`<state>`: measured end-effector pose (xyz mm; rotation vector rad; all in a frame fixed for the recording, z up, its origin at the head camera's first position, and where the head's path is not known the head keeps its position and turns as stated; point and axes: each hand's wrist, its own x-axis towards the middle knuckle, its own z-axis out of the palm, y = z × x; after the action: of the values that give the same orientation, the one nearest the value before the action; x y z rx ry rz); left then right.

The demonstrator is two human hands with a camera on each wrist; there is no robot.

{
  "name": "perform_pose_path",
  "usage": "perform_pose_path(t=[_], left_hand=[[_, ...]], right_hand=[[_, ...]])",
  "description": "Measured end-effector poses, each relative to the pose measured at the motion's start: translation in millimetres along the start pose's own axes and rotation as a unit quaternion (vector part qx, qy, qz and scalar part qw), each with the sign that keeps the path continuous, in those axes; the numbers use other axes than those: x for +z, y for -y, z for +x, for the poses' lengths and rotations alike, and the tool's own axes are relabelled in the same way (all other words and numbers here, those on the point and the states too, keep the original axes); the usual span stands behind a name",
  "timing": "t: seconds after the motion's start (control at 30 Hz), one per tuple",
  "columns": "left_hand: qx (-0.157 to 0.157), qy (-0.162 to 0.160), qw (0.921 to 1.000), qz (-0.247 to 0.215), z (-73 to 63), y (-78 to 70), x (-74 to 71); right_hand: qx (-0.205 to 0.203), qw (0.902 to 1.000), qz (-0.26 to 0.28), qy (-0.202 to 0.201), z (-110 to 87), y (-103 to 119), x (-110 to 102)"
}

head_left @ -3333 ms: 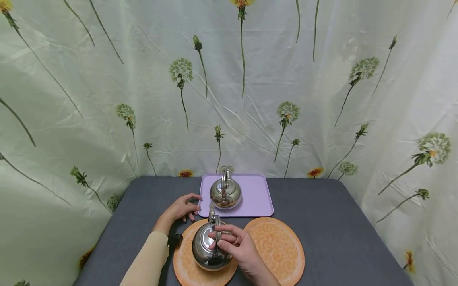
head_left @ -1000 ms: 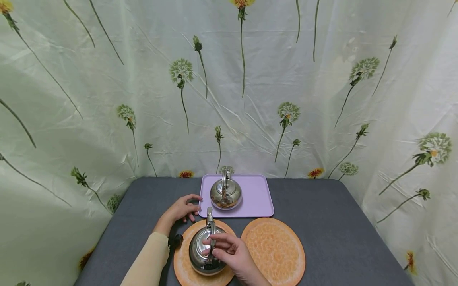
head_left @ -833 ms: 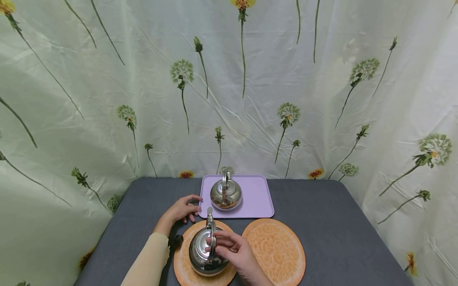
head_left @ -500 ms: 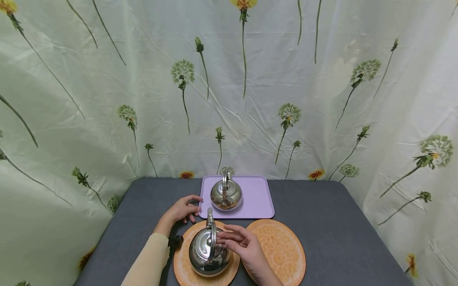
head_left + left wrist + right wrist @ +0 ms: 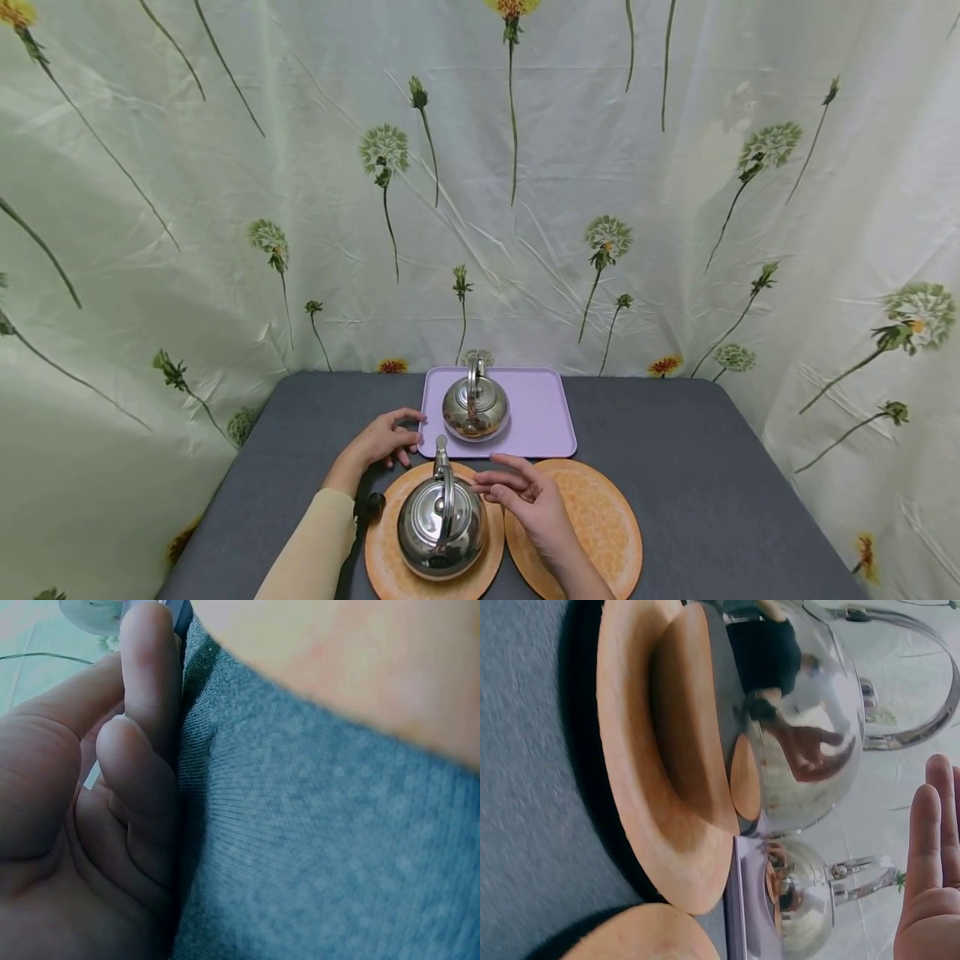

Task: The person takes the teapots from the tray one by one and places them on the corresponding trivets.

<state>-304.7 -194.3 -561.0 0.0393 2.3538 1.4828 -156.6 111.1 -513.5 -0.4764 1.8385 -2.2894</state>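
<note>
A shiny steel kettle [image 5: 441, 533] with an upright loop handle stands on the left round orange mat [image 5: 381, 533], its spout pointing toward the back. Just right of its handle, my right hand [image 5: 536, 504] hovers with fingers loosely extended and holds nothing. The right wrist view shows the same kettle [image 5: 810, 727] seated on its mat, with fingers [image 5: 926, 840] apart from the handle. My left hand [image 5: 384, 439] rests on the table at the left edge of the lilac tray [image 5: 542, 412], fingers relaxed. A second steel kettle [image 5: 476, 410] stands on that tray.
Another round orange mat [image 5: 600, 525] lies to the right, beside the first. A grey cloth [image 5: 690, 475] covers the table. Behind it hangs a pale curtain [image 5: 540, 275] printed with dandelions.
The front kettle has shifted slightly left on its mat since the earliest frame. My right hand has let go of its handle and moved right. The left hand stays in place.
</note>
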Motion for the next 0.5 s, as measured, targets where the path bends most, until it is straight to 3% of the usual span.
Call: perform_pose_path(t=[0.5], left_hand=[[-0.004,0.003,1.0000,-0.002,2.3,1.3,-0.8]], right_hand=[[-0.006,0.9989,-0.027,-0.037,15.3,0.4,-8.4]])
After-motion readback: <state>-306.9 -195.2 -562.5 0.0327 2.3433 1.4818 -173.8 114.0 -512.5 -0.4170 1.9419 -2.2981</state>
